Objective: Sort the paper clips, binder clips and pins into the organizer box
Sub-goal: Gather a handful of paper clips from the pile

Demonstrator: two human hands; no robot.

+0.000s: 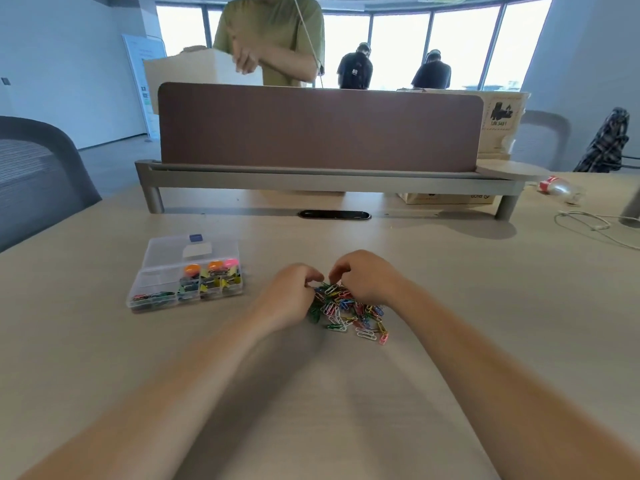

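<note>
Your left hand (pixel 294 289) and right hand (pixel 363 278) meet at the far edge of the heap of coloured paper clips (pixel 349 313), which lies loose on the desk (pixel 485 306) directly in front of you. Both hands have their fingers curled down and drawn together, and the fingertips pinch clips at the top of the heap; how many clips each hand holds cannot be told. The organizer box (pixel 187 271) sits to the left of the heap, well apart from your left hand, with its clear lid (pixel 173 249) folded open away from you. Its long front-left compartment holds paper clips, the compartments to the right hold binder clips (pixel 211 282), and the back row holds round orange and pink pieces (pixel 214 266) whose type is not clear. Nothing stands between the heap and the box. Beyond your hands, note the black cable slot (pixel 334 214) set in the desk, then a grey rail (pixel 325 183) carrying a brown divider panel (pixel 318 126). To the right lie a white cable (pixel 585 223) and a plastic bottle (pixel 557 190) on its side; a cardboard box (pixel 502 116) stands behind the panel. A grey chair (pixel 34 168) is at your left, and a plaid garment (pixel 606 140) hangs at far right. A person in a green shirt (pixel 273 39) stands behind the panel, and two people in dark shirts (pixel 355 69) stand by the bright windows (pixel 398 46).
</note>
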